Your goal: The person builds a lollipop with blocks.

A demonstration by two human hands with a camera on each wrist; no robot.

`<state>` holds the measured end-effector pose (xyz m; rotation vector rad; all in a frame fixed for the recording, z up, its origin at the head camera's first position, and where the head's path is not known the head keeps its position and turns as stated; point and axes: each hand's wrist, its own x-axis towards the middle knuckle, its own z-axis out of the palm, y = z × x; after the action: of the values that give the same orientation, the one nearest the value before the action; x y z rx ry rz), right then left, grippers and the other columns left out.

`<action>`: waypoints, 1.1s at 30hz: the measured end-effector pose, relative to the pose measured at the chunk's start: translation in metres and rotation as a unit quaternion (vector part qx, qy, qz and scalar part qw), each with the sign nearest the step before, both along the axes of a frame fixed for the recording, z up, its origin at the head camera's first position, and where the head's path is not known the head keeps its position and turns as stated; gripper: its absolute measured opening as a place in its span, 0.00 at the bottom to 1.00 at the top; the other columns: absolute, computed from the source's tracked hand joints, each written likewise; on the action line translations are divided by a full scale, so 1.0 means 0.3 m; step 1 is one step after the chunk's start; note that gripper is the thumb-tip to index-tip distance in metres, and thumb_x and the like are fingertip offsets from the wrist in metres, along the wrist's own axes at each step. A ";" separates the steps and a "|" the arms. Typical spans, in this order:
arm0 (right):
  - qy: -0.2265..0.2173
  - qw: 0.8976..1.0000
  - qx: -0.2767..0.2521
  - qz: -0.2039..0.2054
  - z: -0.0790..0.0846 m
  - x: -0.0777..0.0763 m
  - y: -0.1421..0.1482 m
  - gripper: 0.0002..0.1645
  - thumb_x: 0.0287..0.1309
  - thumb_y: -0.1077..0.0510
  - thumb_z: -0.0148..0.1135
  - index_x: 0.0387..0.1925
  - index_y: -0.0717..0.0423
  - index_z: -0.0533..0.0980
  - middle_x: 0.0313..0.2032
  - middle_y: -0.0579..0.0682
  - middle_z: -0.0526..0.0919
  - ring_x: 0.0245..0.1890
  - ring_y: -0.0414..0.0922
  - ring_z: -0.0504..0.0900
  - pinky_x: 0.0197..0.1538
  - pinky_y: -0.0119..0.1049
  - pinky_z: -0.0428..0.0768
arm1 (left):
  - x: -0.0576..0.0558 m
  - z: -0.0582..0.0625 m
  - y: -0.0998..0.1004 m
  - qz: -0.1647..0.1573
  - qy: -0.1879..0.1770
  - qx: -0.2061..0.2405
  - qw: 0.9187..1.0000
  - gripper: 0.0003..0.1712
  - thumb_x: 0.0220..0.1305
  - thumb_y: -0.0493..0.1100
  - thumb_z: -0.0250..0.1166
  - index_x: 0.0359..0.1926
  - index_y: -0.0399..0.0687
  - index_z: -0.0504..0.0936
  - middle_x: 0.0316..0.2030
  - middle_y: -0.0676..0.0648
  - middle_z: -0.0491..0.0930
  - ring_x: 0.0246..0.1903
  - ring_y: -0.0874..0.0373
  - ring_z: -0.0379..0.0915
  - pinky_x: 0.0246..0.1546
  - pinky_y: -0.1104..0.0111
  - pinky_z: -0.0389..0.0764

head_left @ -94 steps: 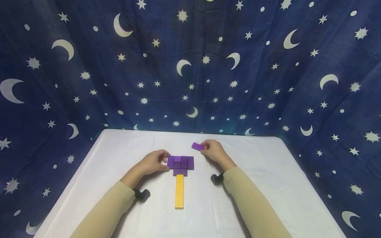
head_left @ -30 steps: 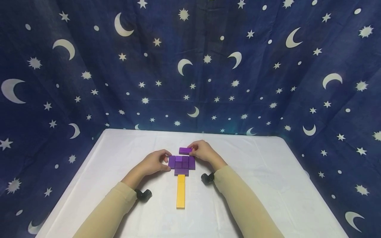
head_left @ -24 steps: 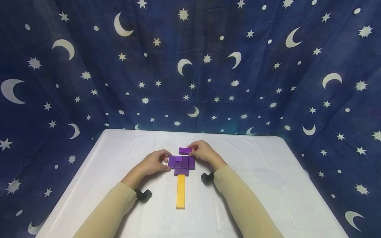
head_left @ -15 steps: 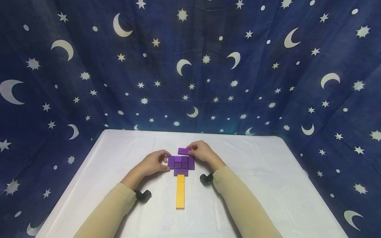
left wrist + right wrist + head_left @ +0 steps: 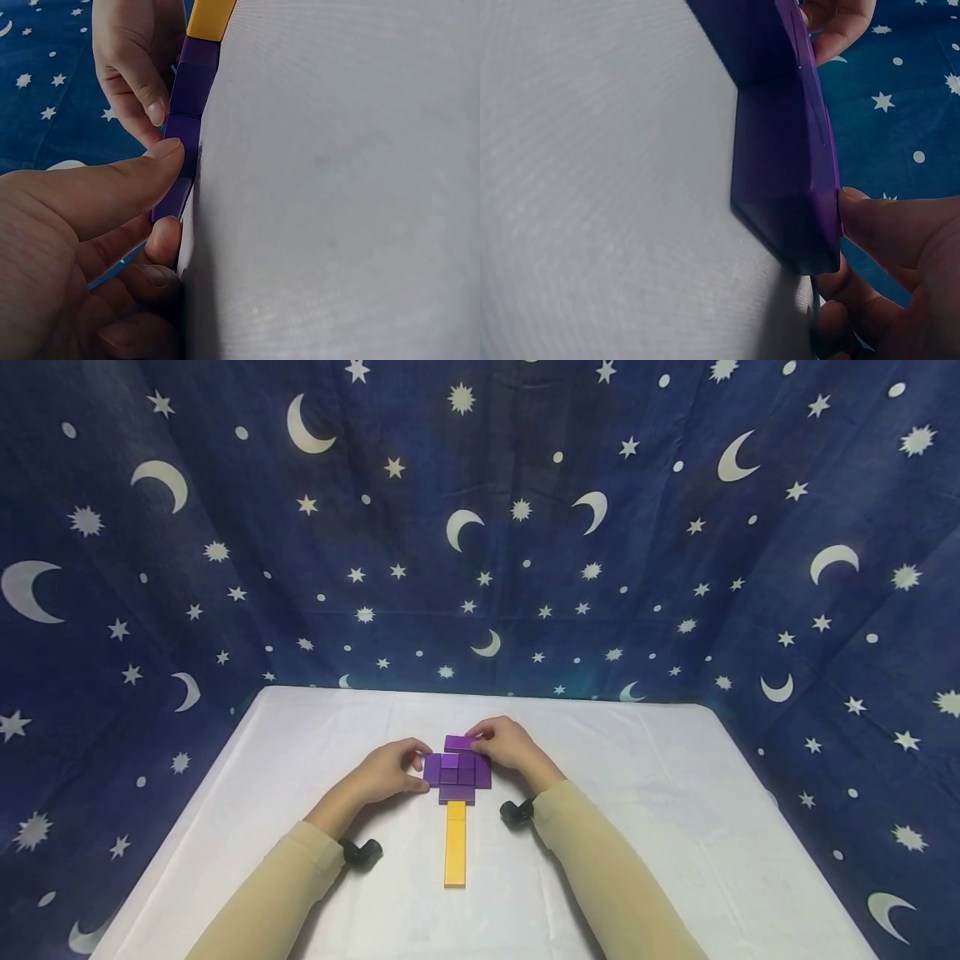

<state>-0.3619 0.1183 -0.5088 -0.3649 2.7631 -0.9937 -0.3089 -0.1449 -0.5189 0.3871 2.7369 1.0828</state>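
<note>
Flat purple blocks point(image 5: 457, 793) lie together in a cluster on the white table, with a bright purple piece point(image 5: 449, 762) in its middle. Long and short yellow blocks point(image 5: 455, 852) form a stem running toward the person. The left hand point(image 5: 390, 767) pinches the cluster's leftmost purple block point(image 5: 432, 770), thumb in front and index finger behind; its thumb point(image 5: 166, 150) shows against purple in the left wrist view. At the cluster's back edge, the right hand point(image 5: 506, 742) holds another purple block point(image 5: 459, 743) by its right end, partly covered by thumb and fingertips.
A white cloth covers the table point(image 5: 637, 827). Behind and at both sides hangs a dark blue curtain point(image 5: 420, 527) printed with moons and stars. Small black wrist cameras, left point(image 5: 363, 854) and right point(image 5: 516, 813), sit close over the cloth.
The right hand has brought its purple block leftward and toward the person, from beyond the cluster's right side to its back edge. The left hand has kept its place.
</note>
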 end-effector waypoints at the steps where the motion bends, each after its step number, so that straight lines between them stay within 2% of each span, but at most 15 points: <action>1: -0.001 1.000 -0.001 0.000 0.001 0.000 0.000 0.13 0.69 0.54 0.71 0.52 0.45 0.90 0.46 0.49 0.90 0.47 0.47 0.82 0.62 0.51 0.82 | 0.000 0.000 0.000 0.000 0.000 0.000 1.000 0.34 0.51 0.45 0.85 0.60 0.56 0.84 0.38 0.55 0.81 0.43 0.57 0.74 0.52 0.57 0.75; 9: -0.009 1.000 -0.002 0.004 -0.001 0.003 -0.001 0.12 0.70 0.54 0.71 0.53 0.43 0.90 0.45 0.48 0.89 0.46 0.46 0.81 0.61 0.50 0.81 | 0.006 0.001 0.001 0.003 -0.008 0.000 1.000 0.33 0.52 0.45 0.85 0.60 0.57 0.84 0.38 0.55 0.81 0.43 0.56 0.74 0.52 0.57 0.75; 20: -0.013 1.000 -0.004 0.018 -0.002 0.007 0.005 0.13 0.69 0.55 0.71 0.52 0.43 0.90 0.41 0.47 0.89 0.42 0.45 0.80 0.53 0.44 0.81 | 0.010 0.002 0.006 0.006 -0.011 0.001 1.000 0.33 0.52 0.45 0.85 0.60 0.56 0.84 0.38 0.54 0.81 0.43 0.56 0.74 0.51 0.58 0.75; 33: -0.024 1.000 -0.007 0.014 0.008 0.015 -0.001 0.13 0.69 0.55 0.71 0.53 0.43 0.90 0.43 0.48 0.89 0.44 0.45 0.80 0.56 0.46 0.82 | 0.010 0.002 0.005 0.003 -0.008 -0.002 1.000 0.33 0.53 0.44 0.84 0.60 0.55 0.84 0.38 0.54 0.80 0.42 0.56 0.74 0.50 0.59 0.75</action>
<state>-0.3574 0.1180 -0.5065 -0.3739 2.7021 -1.0013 -0.3060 -0.1432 -0.5183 0.3673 2.7282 1.0780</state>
